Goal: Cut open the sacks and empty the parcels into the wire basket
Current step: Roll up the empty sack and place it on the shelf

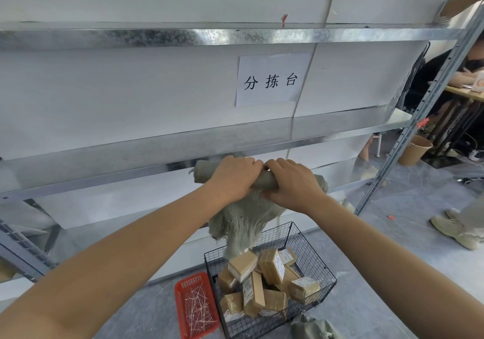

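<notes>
Both hands, left hand point(235, 179) and right hand point(293, 184), clench the rolled sack point(243, 223); if they loosen, its tail at 6 o'clock could unroll over the basket point(318, 255).

Shelving: a galvanised metal rack point(183, 36) with white boards behind its shelves.
Sign: a white paper sheet point(272, 79) with three printed characters, stuck on the board between two shelves.
Red tray point(195, 306): on the floor, holding a scatter of thin white strips, possibly cable ties.
Bystander's shoe point(454, 230): pale, at the right edge.
Brown paper bin point(415, 150): beyond the rack's upright.
</notes>
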`<state>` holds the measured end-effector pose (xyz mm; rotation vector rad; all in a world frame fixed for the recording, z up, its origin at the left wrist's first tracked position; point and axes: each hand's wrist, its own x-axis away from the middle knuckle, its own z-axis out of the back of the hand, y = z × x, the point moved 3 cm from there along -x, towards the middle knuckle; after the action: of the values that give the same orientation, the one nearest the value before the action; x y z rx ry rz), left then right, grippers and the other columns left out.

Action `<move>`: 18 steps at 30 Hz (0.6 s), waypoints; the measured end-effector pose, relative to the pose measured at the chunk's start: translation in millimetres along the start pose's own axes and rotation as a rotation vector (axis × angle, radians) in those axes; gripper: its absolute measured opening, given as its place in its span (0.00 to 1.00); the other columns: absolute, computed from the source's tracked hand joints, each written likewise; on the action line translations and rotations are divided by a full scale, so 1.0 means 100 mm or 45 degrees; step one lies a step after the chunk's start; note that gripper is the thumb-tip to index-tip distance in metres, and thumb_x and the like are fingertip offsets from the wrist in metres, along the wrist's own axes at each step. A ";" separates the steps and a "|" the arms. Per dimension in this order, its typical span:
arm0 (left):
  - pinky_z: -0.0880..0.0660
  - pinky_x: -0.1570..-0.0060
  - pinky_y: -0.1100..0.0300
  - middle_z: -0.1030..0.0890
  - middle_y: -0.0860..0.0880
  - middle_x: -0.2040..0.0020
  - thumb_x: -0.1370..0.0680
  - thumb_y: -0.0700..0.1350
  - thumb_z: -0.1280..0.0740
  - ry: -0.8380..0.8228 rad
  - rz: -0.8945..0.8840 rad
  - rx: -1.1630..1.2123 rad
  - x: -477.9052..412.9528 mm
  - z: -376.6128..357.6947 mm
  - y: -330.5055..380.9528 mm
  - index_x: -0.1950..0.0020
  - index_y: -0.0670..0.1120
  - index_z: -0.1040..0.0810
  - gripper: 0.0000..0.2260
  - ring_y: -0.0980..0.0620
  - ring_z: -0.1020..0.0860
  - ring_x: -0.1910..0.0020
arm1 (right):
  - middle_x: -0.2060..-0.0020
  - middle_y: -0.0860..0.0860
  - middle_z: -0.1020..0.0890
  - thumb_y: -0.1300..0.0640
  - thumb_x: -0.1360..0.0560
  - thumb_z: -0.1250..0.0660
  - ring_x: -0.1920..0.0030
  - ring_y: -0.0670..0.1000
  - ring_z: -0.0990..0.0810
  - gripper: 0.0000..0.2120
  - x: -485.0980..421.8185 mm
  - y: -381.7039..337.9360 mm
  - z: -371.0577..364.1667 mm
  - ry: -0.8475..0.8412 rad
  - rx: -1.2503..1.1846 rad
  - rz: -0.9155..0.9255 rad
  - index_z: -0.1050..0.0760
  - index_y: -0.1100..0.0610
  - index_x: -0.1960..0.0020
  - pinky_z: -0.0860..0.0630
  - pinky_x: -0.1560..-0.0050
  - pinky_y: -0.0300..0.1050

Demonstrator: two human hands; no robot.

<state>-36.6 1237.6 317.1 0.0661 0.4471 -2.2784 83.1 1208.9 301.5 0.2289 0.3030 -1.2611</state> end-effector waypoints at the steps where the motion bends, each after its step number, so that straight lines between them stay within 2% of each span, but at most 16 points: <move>1: 0.33 0.55 0.56 0.25 0.46 0.45 0.23 0.41 0.40 0.026 -0.019 -0.055 0.02 0.00 0.01 0.39 0.43 0.33 0.13 0.46 0.24 0.46 | 0.50 0.50 0.22 0.44 0.30 0.32 0.49 0.54 0.23 0.23 -0.01 0.01 0.01 -0.116 -0.069 -0.024 0.31 0.55 0.41 0.31 0.53 0.46; 3: 0.31 0.55 0.57 0.23 0.45 0.47 0.25 0.39 0.36 0.127 -0.086 -0.180 0.05 -0.04 0.03 0.40 0.43 0.31 0.14 0.46 0.23 0.49 | 0.48 0.51 0.21 0.45 0.28 0.34 0.48 0.54 0.23 0.22 -0.04 0.03 0.04 -0.291 -0.180 -0.074 0.32 0.55 0.40 0.32 0.54 0.45; 5: 0.30 0.62 0.58 0.21 0.47 0.55 0.33 0.42 0.28 0.237 -0.079 -0.238 0.07 -0.02 0.03 0.48 0.44 0.25 0.16 0.49 0.21 0.59 | 0.49 0.52 0.20 0.47 0.28 0.35 0.48 0.55 0.23 0.19 -0.05 0.04 0.06 -0.309 -0.244 -0.092 0.31 0.56 0.42 0.32 0.55 0.44; 6: 0.29 0.61 0.58 0.21 0.47 0.55 0.33 0.43 0.27 0.222 -0.069 -0.212 0.07 -0.03 0.03 0.47 0.44 0.25 0.17 0.49 0.21 0.58 | 0.49 0.52 0.20 0.47 0.28 0.35 0.48 0.55 0.23 0.18 -0.05 0.05 0.05 -0.287 -0.234 -0.094 0.30 0.56 0.43 0.32 0.55 0.44; 9: 0.30 0.50 0.54 0.26 0.45 0.43 0.25 0.51 0.35 -0.046 -0.040 -0.016 0.02 -0.09 0.01 0.36 0.44 0.35 0.21 0.46 0.25 0.45 | 0.49 0.51 0.22 0.48 0.27 0.35 0.48 0.54 0.23 0.17 -0.06 0.05 0.00 -0.180 -0.073 -0.065 0.30 0.56 0.43 0.32 0.55 0.45; 11: 0.29 0.52 0.54 0.24 0.47 0.44 0.25 0.54 0.35 -0.127 -0.048 0.162 0.00 -0.07 -0.03 0.37 0.45 0.34 0.21 0.47 0.24 0.46 | 0.54 0.52 0.21 0.49 0.30 0.31 0.53 0.55 0.22 0.18 -0.04 0.02 0.00 -0.021 0.059 0.010 0.28 0.57 0.45 0.32 0.57 0.44; 13: 0.28 0.53 0.54 0.23 0.48 0.45 0.26 0.54 0.34 -0.236 -0.045 0.394 -0.01 -0.07 -0.09 0.39 0.46 0.31 0.21 0.49 0.24 0.48 | 0.65 0.53 0.21 0.52 0.41 0.22 0.65 0.56 0.21 0.20 -0.01 0.01 -0.02 0.101 0.151 0.062 0.24 0.58 0.55 0.30 0.66 0.43; 15: 0.28 0.54 0.55 0.22 0.49 0.46 0.27 0.54 0.32 -0.316 -0.027 0.540 -0.01 -0.07 -0.13 0.40 0.47 0.29 0.20 0.49 0.25 0.49 | 0.71 0.51 0.23 0.53 0.48 0.19 0.72 0.54 0.23 0.21 0.01 0.00 -0.03 0.156 0.168 0.084 0.24 0.57 0.60 0.30 0.72 0.42; 17: 0.29 0.56 0.56 0.22 0.48 0.48 0.27 0.54 0.32 -0.292 -0.009 0.534 -0.01 -0.06 -0.14 0.42 0.46 0.28 0.18 0.50 0.25 0.51 | 0.69 0.52 0.23 0.52 0.47 0.20 0.71 0.54 0.23 0.22 0.02 0.00 -0.06 0.130 0.149 0.082 0.24 0.57 0.59 0.29 0.70 0.44; 18: 0.29 0.57 0.57 0.22 0.48 0.48 0.27 0.53 0.32 -0.241 -0.002 0.484 -0.01 -0.07 -0.13 0.43 0.46 0.29 0.18 0.49 0.24 0.51 | 0.65 0.53 0.22 0.50 0.44 0.21 0.67 0.55 0.22 0.22 0.02 0.00 -0.06 0.097 0.104 0.058 0.24 0.58 0.55 0.28 0.67 0.46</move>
<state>-46.2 1248.9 314.9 0.0402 -0.0874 -2.3168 83.5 1208.9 295.2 0.3527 0.3099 -1.2229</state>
